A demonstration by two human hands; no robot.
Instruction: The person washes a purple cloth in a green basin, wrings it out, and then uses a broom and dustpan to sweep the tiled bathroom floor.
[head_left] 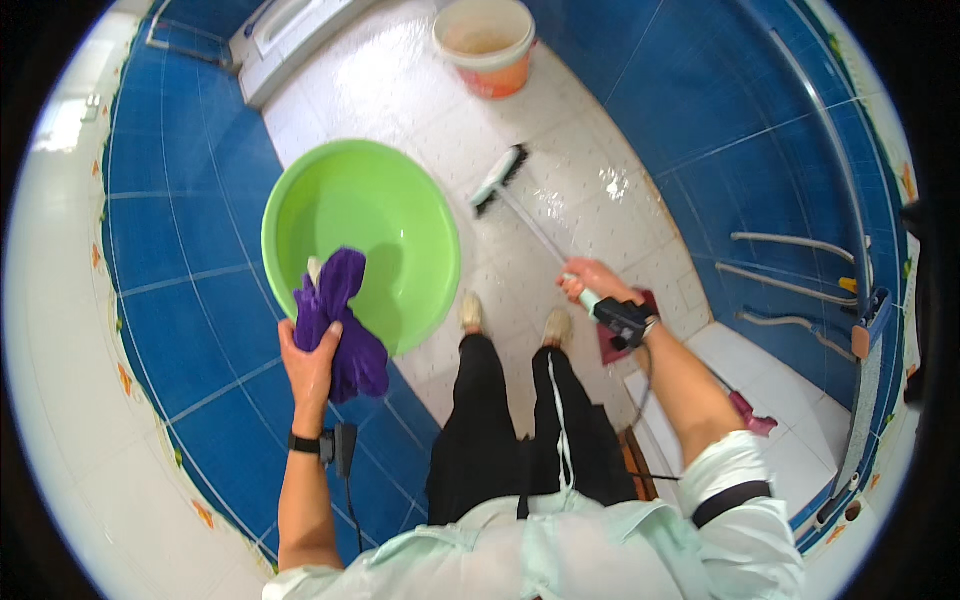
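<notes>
My left hand (308,362) is closed around a bunched purple cloth (358,355), the thumb lying across it. The cloth hangs in folds over the near left rim of a large light green basin (432,220), and a small pale tip pokes out beside it. My right hand (595,278) grips the pale handle of a floor scrub brush (498,180). Its white head with dark bristles rests on the wet tiled floor, ahead and to the left of that hand. The basin's inner wall looks smooth; part of it is covered by the cloth.
A white and orange bucket (487,55) stands at the far end. White tiled floor (575,190) runs between blue tiled walls (190,260). On the right are hoses (800,285), a white ledge (780,385) and a maroon object (615,340) partly hidden by my right wrist.
</notes>
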